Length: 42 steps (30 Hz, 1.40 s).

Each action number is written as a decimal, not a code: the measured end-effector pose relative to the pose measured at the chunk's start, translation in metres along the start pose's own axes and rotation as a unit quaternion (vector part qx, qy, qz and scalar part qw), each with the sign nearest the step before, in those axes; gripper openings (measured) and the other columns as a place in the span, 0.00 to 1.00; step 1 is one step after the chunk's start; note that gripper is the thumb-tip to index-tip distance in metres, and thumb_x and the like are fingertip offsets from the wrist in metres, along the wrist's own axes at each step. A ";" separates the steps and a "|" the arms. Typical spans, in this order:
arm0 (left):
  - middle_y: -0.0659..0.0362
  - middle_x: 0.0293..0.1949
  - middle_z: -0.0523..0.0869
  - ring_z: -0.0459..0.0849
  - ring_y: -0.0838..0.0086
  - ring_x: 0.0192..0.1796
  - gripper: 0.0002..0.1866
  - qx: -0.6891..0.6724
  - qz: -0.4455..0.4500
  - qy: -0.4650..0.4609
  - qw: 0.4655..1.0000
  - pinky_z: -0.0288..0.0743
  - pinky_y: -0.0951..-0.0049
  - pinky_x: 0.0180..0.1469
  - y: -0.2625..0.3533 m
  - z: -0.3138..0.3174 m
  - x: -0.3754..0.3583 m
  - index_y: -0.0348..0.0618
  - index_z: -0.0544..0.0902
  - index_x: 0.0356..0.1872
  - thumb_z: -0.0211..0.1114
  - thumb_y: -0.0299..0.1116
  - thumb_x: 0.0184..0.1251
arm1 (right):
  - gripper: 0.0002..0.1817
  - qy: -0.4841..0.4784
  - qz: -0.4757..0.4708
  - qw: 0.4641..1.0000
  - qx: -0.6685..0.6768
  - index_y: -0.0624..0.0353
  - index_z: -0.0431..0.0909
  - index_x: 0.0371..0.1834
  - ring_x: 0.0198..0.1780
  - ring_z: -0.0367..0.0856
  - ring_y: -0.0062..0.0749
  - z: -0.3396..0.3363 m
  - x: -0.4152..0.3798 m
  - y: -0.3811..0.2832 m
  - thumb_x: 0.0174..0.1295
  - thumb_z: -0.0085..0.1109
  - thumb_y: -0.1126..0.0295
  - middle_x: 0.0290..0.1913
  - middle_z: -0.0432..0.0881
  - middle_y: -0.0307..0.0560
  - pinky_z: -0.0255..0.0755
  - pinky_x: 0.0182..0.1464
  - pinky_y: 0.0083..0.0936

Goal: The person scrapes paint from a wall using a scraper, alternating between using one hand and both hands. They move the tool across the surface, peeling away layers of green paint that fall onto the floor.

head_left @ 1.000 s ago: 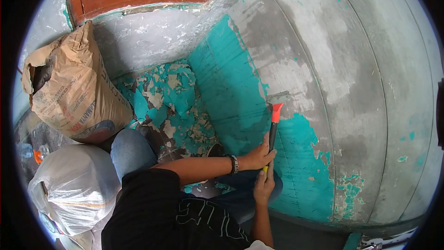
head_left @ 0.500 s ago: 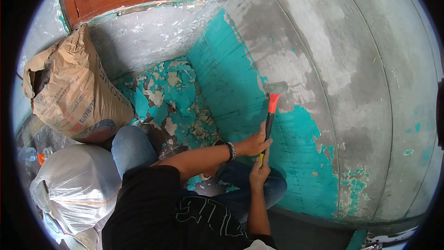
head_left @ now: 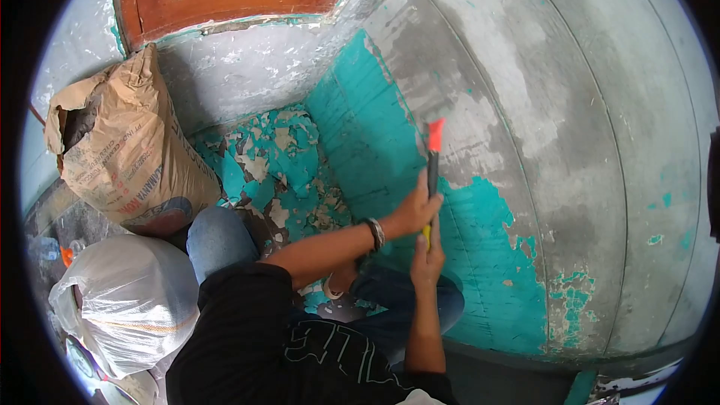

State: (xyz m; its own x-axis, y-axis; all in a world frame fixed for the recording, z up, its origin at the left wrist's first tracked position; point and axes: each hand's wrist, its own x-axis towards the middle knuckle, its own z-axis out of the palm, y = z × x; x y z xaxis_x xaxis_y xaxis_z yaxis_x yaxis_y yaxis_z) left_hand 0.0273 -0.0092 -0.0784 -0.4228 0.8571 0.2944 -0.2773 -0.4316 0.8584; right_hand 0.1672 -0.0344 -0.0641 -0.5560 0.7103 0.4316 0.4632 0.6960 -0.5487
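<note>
A long-handled scraper (head_left: 433,151) with a red head and a black and yellow handle points up toward the wall. My left hand (head_left: 416,208) is wrapped round the black part of its handle. Lower down, my right hand (head_left: 428,259) grips the handle near its yellow part. The scraper's blade, somewhat blurred, lies at the bare grey part of the wall (head_left: 480,131), just right of the edge of the turquoise paint (head_left: 367,120). More turquoise paint covers the wall below and right of my hands.
Peeled turquoise flakes (head_left: 281,150) litter the floor in the corner. On the left stand an open brown paper sack (head_left: 142,150) and a whitish plastic sack (head_left: 131,300). A brown wooden frame (head_left: 225,1) is at the top. My bent knee (head_left: 221,240) is beside the paper sack.
Both hands and the scraper have moved up along the wall, and the blade is now higher on the grey surface. The view has shifted slightly.
</note>
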 end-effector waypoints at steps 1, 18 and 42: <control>0.46 0.39 0.76 0.79 0.64 0.38 0.40 0.006 -0.048 -0.040 0.998 0.74 0.62 0.43 0.009 0.010 -0.012 0.29 0.38 0.71 0.53 0.34 0.70 | 0.28 -0.020 0.082 0.996 0.029 0.65 0.59 0.72 0.35 0.81 0.32 -0.013 -0.017 0.001 0.71 0.47 0.68 0.43 0.84 0.56 0.72 0.36 0.29; 0.44 0.34 0.77 0.80 0.58 0.36 0.40 0.038 0.033 -0.094 0.994 0.74 0.61 0.41 -0.014 0.030 -0.038 0.24 0.38 0.68 0.54 0.36 0.70 | 0.27 0.004 0.110 0.994 -0.001 0.60 0.59 0.74 0.23 0.64 0.14 -0.028 -0.052 -0.013 0.71 0.46 0.70 0.25 0.73 0.36 0.60 0.24 0.17; 0.45 0.39 0.74 0.78 0.60 0.40 0.38 0.059 0.048 -0.114 0.991 0.73 0.62 0.46 -0.029 0.037 -0.041 0.27 0.40 0.68 0.54 0.36 0.71 | 0.27 0.003 0.141 0.990 -0.022 0.64 0.60 0.72 0.37 0.74 0.24 -0.032 -0.055 -0.004 0.70 0.47 0.72 0.43 0.77 0.49 0.68 0.37 0.21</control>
State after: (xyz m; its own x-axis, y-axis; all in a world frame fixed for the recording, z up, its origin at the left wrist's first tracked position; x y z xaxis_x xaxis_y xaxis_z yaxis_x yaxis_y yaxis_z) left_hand 0.0849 -0.0210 -0.0998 -0.2334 0.8604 0.4530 -0.1364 -0.4902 0.8609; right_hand 0.2185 -0.0727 -0.0626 -0.3963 0.8778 0.2691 0.6299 0.4732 -0.6159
